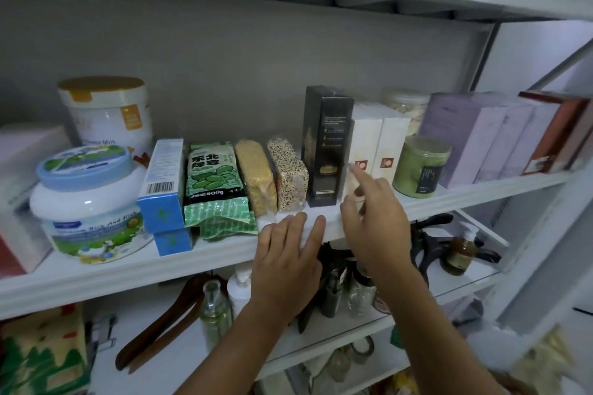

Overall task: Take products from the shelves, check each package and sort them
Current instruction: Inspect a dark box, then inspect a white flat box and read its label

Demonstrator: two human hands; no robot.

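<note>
Left hand lies flat on the front edge of the white shelf board, likely bracing. Right hand has loose fingers and holds nothing. Its index tip is at the white cardboard box with red logo, which stands upright against the tall black carton. Probably the next pick.

A white shelf holds a row of food. From the left: a big milk tin, a blue box, a green bean bag, two grain packs, a black box, two white boxes, a green jar — and purple boxes far right.
</note>
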